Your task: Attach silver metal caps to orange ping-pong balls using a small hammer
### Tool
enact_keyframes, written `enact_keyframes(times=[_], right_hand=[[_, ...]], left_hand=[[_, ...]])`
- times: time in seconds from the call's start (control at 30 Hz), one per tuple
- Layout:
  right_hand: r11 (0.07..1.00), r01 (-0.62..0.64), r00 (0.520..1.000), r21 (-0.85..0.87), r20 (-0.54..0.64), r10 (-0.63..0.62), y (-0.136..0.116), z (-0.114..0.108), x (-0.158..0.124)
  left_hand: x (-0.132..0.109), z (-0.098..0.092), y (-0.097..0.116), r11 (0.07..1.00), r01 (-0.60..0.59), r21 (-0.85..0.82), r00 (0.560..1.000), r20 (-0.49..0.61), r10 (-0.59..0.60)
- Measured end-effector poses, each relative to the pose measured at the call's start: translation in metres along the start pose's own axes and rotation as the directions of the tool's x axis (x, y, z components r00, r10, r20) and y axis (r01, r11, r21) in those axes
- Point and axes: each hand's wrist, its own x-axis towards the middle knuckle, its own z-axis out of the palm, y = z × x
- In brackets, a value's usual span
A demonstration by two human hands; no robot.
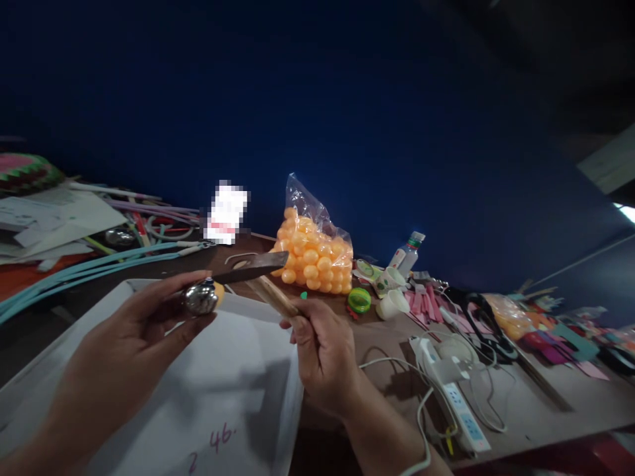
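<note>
My left hand (133,350) is closed on a shiny silver rounded object (200,299), held between thumb and fingers. A bit of yellow shows behind its right side, and I cannot make out its exact kind. My right hand (325,354) grips the wooden handle of a hammer (270,294). The dark, flat hammer head is turned toward the left hand, its left end close above the silver object; whether they touch is unclear. Beneath both hands lies a white box or tray (213,383) with handwritten numbers on it.
Behind the hammer stands a clear bag of orange balls (312,258). To the right are a green round item (358,301), white cups (393,304), a bottle (409,254) and a power strip (464,410) with loose cables. Blue tubes (124,258) and papers (74,218) lie left.
</note>
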Motion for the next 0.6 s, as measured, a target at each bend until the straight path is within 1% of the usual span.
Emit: enact_keyframes(times=[0.07,0.13,0.2,0.27,0.37,0.5,0.53,0.6], right_hand=[[1.0,0.017,1.0,0.009,-0.003,-0.017,-0.0007,-0.0002,-0.0011],[1.0,0.031,0.999,0.005,-0.011,-0.03,-0.0017,-0.0003,-0.0019],[0.999,0.041,0.999,-0.007,-0.016,-0.041,-0.0028,-0.0001,-0.002],[0.999,0.048,0.999,-0.019,-0.018,-0.048,-0.0037,0.0003,-0.0016],[0.998,0.049,0.999,-0.031,-0.013,-0.049,-0.0043,0.0005,-0.001],[0.998,0.049,0.999,-0.033,-0.014,-0.05,-0.0041,0.0002,-0.001],[0.998,0.057,0.998,-0.033,-0.019,-0.057,-0.004,0.0001,-0.001],[0.996,0.077,0.997,-0.042,-0.008,-0.078,-0.0037,0.0002,-0.0006]], left_hand=[[-0.0016,-0.0003,0.0033,0.996,0.004,-0.085,1.0,0.005,-0.004],[-0.0034,0.0001,0.0058,0.978,0.017,-0.207,1.0,0.023,-0.012],[-0.0049,0.0008,0.0058,0.96,0.041,-0.275,0.999,0.044,-0.03],[-0.0057,0.0015,0.0038,0.957,0.062,-0.285,0.997,0.051,-0.05],[-0.0056,0.0023,0.0004,0.96,0.045,-0.275,0.999,0.038,-0.036],[-0.005,0.0036,-0.0014,0.942,0.051,-0.332,0.998,0.049,-0.037],[-0.005,0.0038,-0.0015,0.938,0.046,-0.344,0.998,0.045,-0.032],[-0.0051,0.0036,-0.0011,0.951,0.014,-0.308,1.0,0.022,-0.008]])
